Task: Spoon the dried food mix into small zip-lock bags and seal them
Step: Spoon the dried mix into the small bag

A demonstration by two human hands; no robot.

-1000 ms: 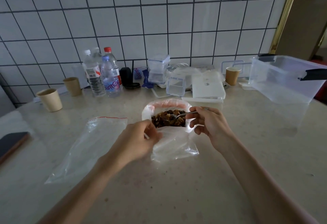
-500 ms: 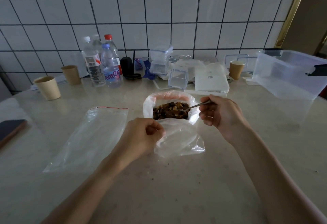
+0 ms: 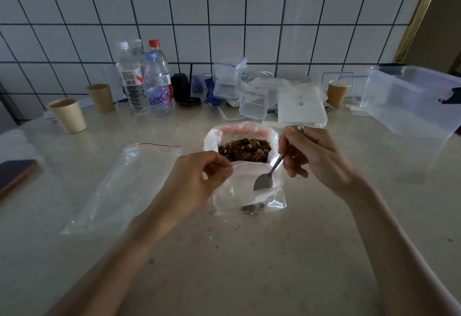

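Pointing bowl-down toward the person, spoon in right hand

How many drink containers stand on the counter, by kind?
Paper cups: 3, namely the pale cup, the brown cup at left and the brown cup at right.
Plastic bottles: 4, with the white-capped bottle, blue-capped bottle, red-capped bottle and one mostly hidden behind.
Total: 7

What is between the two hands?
In the head view, the small zip-lock bag with the spoon dipped in, between left hand and right hand.
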